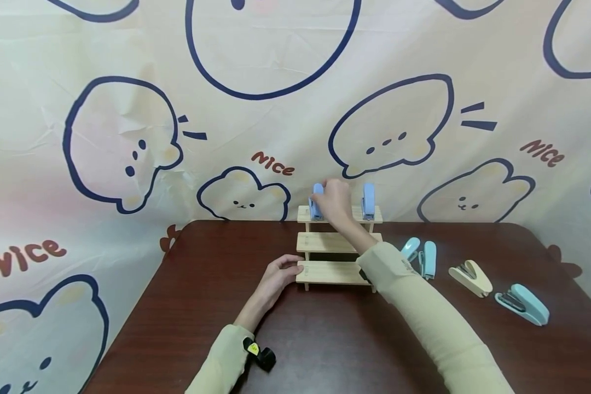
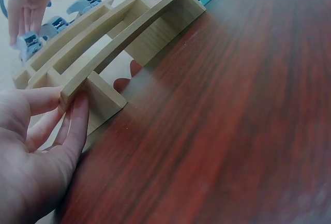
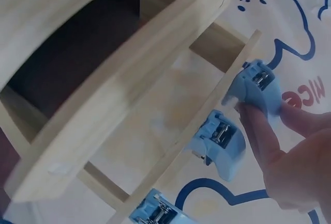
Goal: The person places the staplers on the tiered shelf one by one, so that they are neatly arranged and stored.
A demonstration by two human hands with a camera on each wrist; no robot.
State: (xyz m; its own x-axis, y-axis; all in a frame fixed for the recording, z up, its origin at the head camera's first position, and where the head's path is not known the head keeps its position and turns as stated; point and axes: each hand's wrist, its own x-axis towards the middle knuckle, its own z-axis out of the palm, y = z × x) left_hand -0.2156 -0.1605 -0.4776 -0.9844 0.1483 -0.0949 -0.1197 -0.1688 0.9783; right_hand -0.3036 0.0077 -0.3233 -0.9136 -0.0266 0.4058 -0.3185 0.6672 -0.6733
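A light wooden three-step rack point(image 1: 340, 241) stands on the table. My left hand point(image 1: 280, 273) pinches the left end of its lowest step, fingers above and below the board in the left wrist view. On the top step stand three blue staplers. My right hand point(image 1: 336, 201) holds the left blue stapler point(image 1: 317, 201) between thumb and fingers. The middle blue stapler point(image 3: 222, 141) is hidden behind that hand in the head view. The right blue stapler point(image 1: 368, 201) stands upright near the step's right end.
Right of the rack, two light blue staplers point(image 1: 429, 259) sit close together on the brown table point(image 1: 216, 262), one partly behind my right sleeve. Farther right lie a cream stapler point(image 1: 471, 278) and a turquoise stapler point(image 1: 524, 304). A patterned cloth point(image 1: 256, 131) hangs right behind the rack.
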